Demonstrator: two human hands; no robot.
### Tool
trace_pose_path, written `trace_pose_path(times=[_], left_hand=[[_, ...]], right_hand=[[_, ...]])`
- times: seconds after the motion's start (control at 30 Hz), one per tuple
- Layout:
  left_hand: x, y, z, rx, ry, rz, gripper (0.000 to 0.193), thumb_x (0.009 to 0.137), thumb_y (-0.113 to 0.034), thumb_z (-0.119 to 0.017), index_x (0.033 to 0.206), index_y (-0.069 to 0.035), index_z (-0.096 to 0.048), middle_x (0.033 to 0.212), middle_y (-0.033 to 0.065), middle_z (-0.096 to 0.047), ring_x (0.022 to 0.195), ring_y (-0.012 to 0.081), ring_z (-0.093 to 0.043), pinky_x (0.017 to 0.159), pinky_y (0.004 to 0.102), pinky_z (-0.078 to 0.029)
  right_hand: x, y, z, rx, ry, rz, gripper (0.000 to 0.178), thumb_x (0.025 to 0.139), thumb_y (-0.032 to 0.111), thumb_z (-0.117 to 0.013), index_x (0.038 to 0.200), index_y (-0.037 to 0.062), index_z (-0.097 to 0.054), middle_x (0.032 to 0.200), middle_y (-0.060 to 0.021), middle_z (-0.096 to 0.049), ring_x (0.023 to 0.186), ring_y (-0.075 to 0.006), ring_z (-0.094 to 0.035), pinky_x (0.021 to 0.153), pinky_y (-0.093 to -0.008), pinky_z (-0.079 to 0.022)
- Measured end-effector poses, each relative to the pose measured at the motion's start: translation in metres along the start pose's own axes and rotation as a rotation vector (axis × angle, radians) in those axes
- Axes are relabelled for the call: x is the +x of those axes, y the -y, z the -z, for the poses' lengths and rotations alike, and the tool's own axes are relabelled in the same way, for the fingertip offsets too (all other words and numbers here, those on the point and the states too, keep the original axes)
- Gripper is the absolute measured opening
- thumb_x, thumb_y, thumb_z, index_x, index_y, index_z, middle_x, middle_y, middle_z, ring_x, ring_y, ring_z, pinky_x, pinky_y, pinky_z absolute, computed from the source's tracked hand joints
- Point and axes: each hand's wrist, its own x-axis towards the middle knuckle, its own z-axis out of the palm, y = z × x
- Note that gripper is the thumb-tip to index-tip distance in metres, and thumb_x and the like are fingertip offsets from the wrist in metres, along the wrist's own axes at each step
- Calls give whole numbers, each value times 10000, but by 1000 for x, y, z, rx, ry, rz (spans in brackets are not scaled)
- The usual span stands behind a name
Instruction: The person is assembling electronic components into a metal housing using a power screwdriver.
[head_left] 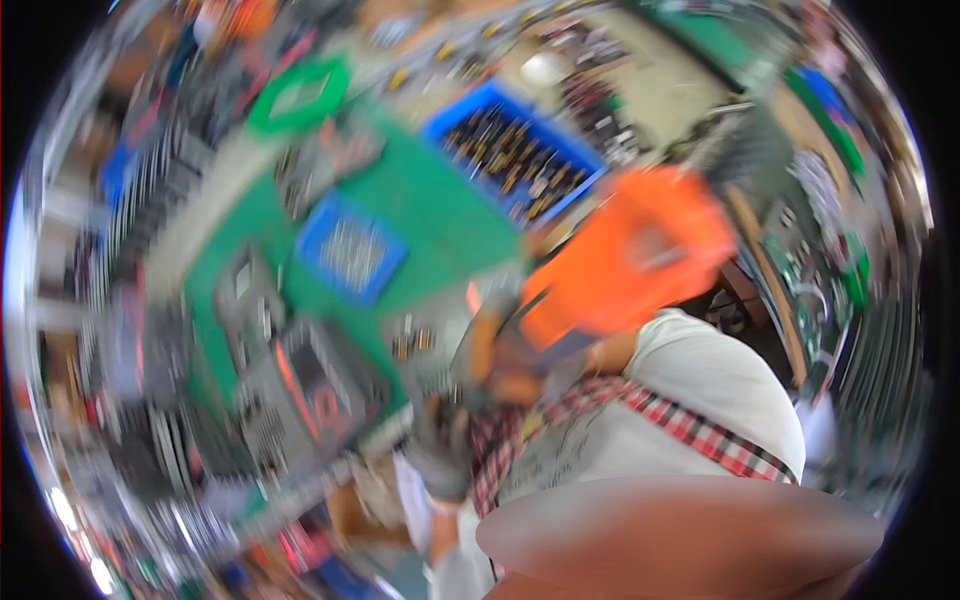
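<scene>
Motion smears the whole view. An orange plastic housing (640, 255) with an opening in its face is raised in front of my chest, right of the middle. My right hand (530, 365), gloved, is closed at its lower left edge; the fingers are blurred. My left hand (440, 450), in a grey glove, is near the table's front edge beside a small dark part I cannot make out, and its finger shape is unclear. Just beyond the hands, a grey housing (425, 335) with small brass-coloured pieces lies on the green work mat (430, 235).
A blue bin (490, 92) of dark and brass-coloured small parts stands at the back. A smaller blue tray (352, 245) holds pale pieces. Grey housings (310, 395) with orange trim stand at the left. A green frame (300, 95) lies far left; cluttered benches flank the right.
</scene>
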Motion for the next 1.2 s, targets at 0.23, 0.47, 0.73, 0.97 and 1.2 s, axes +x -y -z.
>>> trace_pose_path(times=[0.23, 0.47, 0.73, 0.97, 1.2], left_hand=[[-57, 40, 8, 16, -133, 576, 267, 793, -219, -585, 944, -12, -510, 664, 111, -571, 591, 232, -570, 536, 342, -436], [-48, 65, -19, -1216, 157, 862, 295, 813, -183, -541, 1028, 7, -476, 843, 74, -561, 752, 124, -557, 576, 238, -430], [-46, 80, -30, -1275, 217, 677, 240, 788, -10, -540, 1025, 21, -517, 1006, 79, -553, 874, 168, -567, 709, 263, -478], [-47, 85, -42, -1465, 169, 629, 303, 778, -62, -559, 1071, -17, -495, 968, 72, -566, 836, 159, -569, 698, 283, -500], [-50, 87, -51, -1723, 107, 679, 323, 807, -109, -522, 1109, -4, -475, 1040, 97, -545, 936, 194, -551, 833, 323, -454]], right_hand=[[16, -16, -1, -14, -10, -142, 193, 759, 199, -598, 770, 36, -494, 700, -77, -501, 708, -202, -521, 686, -335, -444], [35, -46, -33, -228, 115, -90, 184, 751, 163, -596, 767, 4, -504, 758, -89, -509, 724, -209, -540, 731, -359, -456], [25, -61, -41, -484, 276, -261, 111, 764, 88, -569, 785, 5, -498, 782, -94, -522, 785, -208, -550, 758, -341, -453], [25, -67, -52, -493, 292, -217, 109, 736, 68, -574, 788, 8, -500, 772, -87, -524, 777, -191, -548, 755, -318, -448], [31, -65, -60, -518, 367, -320, 128, 689, 28, -589, 789, 11, -510, 753, -64, -530, 719, -150, -542, 672, -260, -439]])
